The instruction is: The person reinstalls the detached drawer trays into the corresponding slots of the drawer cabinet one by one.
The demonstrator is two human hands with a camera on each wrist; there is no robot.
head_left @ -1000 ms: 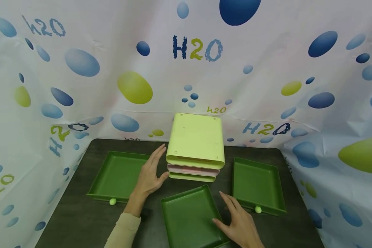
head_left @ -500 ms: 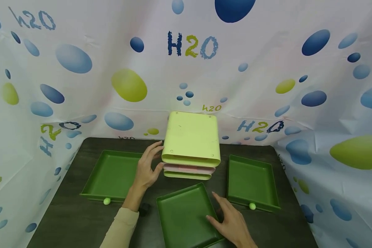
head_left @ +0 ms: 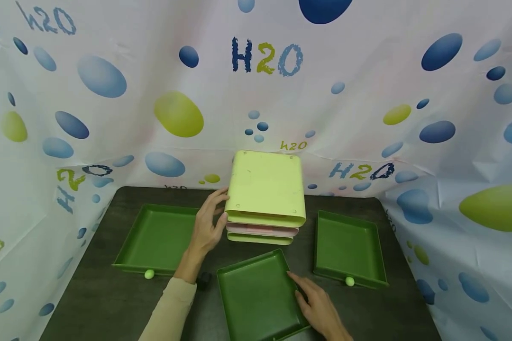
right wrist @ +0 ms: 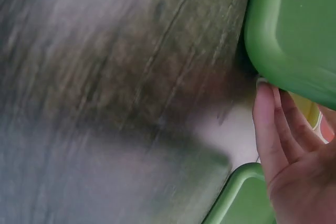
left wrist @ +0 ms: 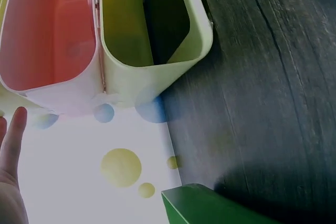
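A drawer cabinet of stacked open-fronted shells, yellow-green over pink over yellow-green, has its yellow-green top (head_left: 266, 182) facing me in the head view. My left hand (head_left: 207, 226) is at its left side, fingers extended with the fingertips right at the shell's edge. The left wrist view shows the hollow pink shell (left wrist: 50, 30) and yellow-green shell (left wrist: 149, 80) from the front. A green drawer (head_left: 258, 293) lies turned on the table before the cabinet. My right hand (head_left: 317, 303) is at its right wall. In the right wrist view straight fingers (right wrist: 269, 114) meet the drawer's corner.
Two more green drawers with round light-green knobs lie on the dark table (head_left: 123, 308): a left drawer (head_left: 162, 237) and a right drawer (head_left: 347, 246). A white curtain (head_left: 345, 128) with coloured spots and H2O lettering stands behind the table and along its sides.
My left hand has come in from slightly apart to the cabinet's left side. My right hand has moved to the middle drawer's right wall, its thumb drawn back from over the drawer.
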